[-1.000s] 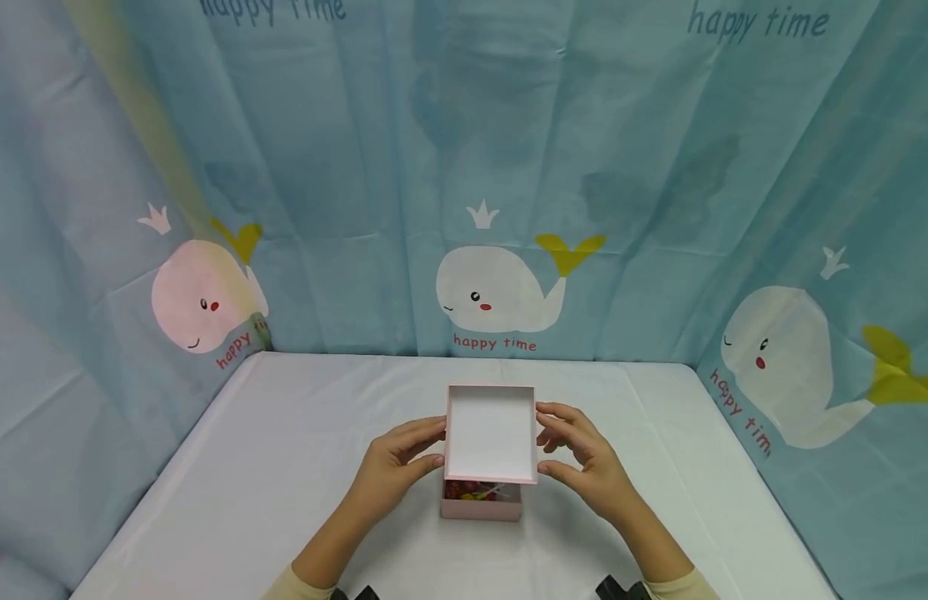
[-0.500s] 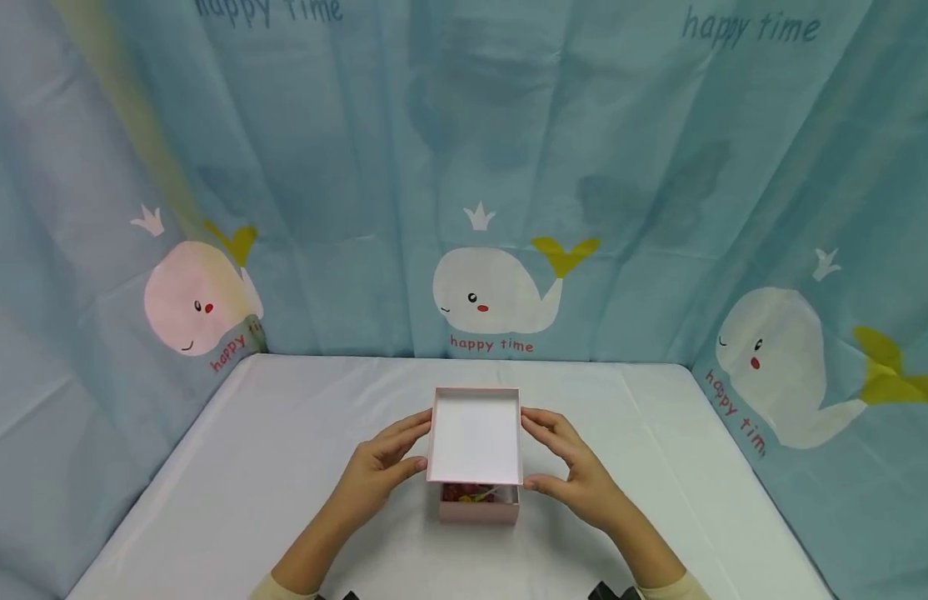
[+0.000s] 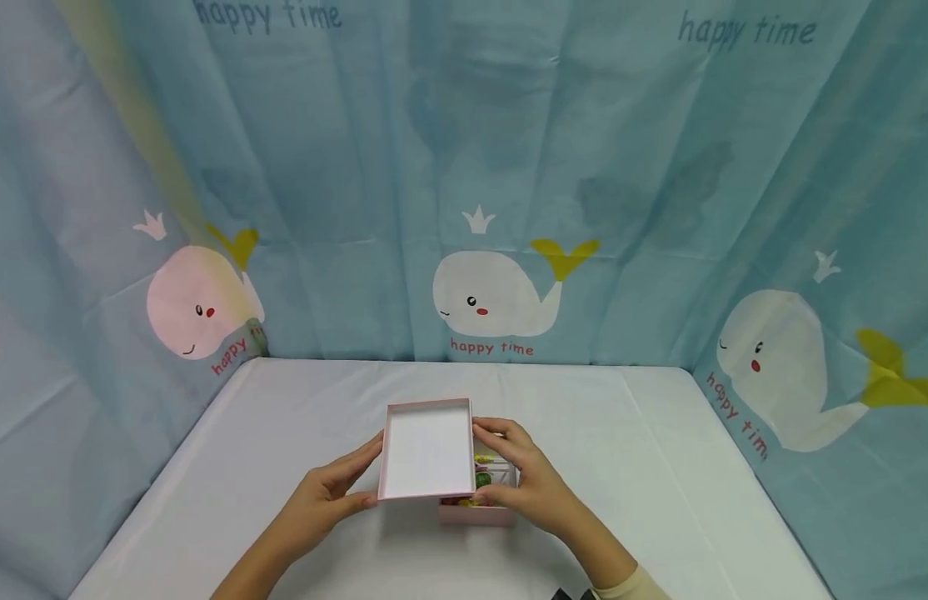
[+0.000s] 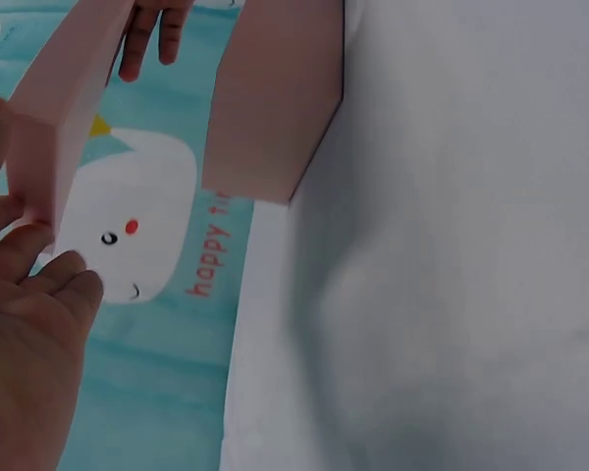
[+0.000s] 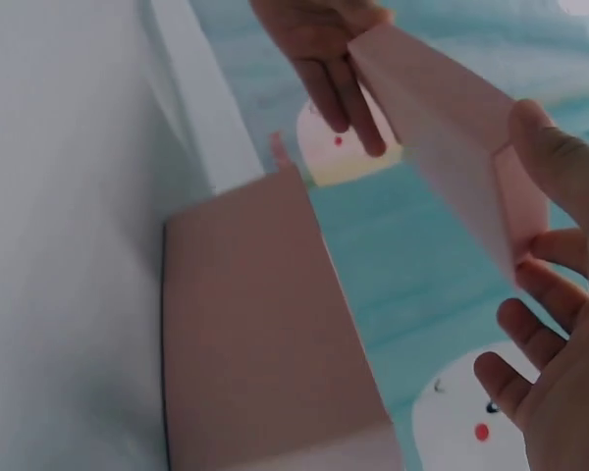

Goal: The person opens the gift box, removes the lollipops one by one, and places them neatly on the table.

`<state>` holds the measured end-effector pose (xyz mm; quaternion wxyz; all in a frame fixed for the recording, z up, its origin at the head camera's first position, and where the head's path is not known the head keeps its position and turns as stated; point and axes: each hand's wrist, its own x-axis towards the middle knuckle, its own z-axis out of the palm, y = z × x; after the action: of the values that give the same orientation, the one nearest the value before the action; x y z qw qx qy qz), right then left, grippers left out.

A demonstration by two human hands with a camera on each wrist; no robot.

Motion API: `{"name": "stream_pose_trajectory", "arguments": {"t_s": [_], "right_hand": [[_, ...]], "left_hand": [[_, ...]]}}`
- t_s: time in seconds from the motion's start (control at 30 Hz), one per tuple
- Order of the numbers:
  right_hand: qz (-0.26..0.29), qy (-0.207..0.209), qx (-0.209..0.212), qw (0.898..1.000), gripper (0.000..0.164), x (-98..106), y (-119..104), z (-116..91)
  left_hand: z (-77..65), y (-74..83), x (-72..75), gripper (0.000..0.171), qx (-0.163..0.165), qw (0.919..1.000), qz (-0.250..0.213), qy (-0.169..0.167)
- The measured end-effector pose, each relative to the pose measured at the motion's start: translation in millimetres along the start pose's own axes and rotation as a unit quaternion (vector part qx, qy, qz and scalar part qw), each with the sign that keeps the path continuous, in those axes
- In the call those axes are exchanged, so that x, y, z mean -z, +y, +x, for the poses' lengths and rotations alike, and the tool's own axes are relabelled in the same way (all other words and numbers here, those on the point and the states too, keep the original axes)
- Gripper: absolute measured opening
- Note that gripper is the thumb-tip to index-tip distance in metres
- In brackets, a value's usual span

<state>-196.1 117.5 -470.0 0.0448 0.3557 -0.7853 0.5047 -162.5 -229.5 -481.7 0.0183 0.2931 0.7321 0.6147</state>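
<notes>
"Pink, square and shallow, with a white inside: where is that lid [image 3: 426,450]?"

"Raised and tilted, its inside facing the head camera. From there it covers the left part of the open pink rectangular box [image 3: 476,516], but both wrist views show the two apart."

"And the grip?"

"Pinching on both sides. The left hand [image 3: 321,500] has thumb and fingertips on the lid's left wall; the right hand [image 3: 526,473] has the right wall between thumb and fingers."

"What's in the box?"

"Small colourful pieces, a round green one [image 3: 483,480] among them, beside thin white sticks. The box stands on the white cloth-covered table [image 3: 621,483], before a light-blue whale-print curtain [image 3: 329,292]."
</notes>
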Motion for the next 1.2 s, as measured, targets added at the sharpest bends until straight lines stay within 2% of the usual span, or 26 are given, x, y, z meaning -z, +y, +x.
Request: {"name": "stream_pose_trajectory", "arguments": {"t_s": [0.1,0.27,0.5,0.63,0.8,0.9,1.07,1.2], "right_hand": [[0.003,-0.008,-0.006,1.0,0.083,-13.0,-1.6,7.0],[-0.02,-0.02,-0.001,1.0,0.083,-31.8,-4.0,16.5],[-0.042,-0.021,-0.008,0.999,0.085,-45.9,-10.3,23.4],[-0.046,-0.024,-0.013,0.999,0.084,-54.4,-15.7,30.3],[-0.061,-0.028,-0.029,0.997,0.082,-68.2,-23.1,41.5],[-0.064,-0.031,-0.041,0.997,0.081,-79.1,-25.5,47.2],[-0.031,-0.024,-0.07,0.997,0.079,-100.0,-24.7,53.8],[-0.011,-0.012,-0.1,0.995,0.075,-115.4,-22.5,57.2]], "left_hand": [[-10.4,-2.1,11.4,0.072,0.007,0.9999,-0.007,-0.01],[-23.1,-4.1,27.5,0.071,0.021,0.9998,0.001,-0.001],[-30.1,-2.1,43.2,0.069,0.018,0.9994,0.029,-0.008],[-34.4,3.2,53.9,0.068,0.035,0.9986,0.039,-0.007],[-39.6,4.8,68.5,0.068,0.071,0.9956,0.061,0.004],[-42.0,3.9,77.6,0.068,0.113,0.9911,0.07,0.013],[-48.1,1.3,91.6,0.067,0.169,0.9833,0.067,0.013],[-53.7,-1.9,102.4,0.065,0.199,0.9776,0.067,0.013]]}}
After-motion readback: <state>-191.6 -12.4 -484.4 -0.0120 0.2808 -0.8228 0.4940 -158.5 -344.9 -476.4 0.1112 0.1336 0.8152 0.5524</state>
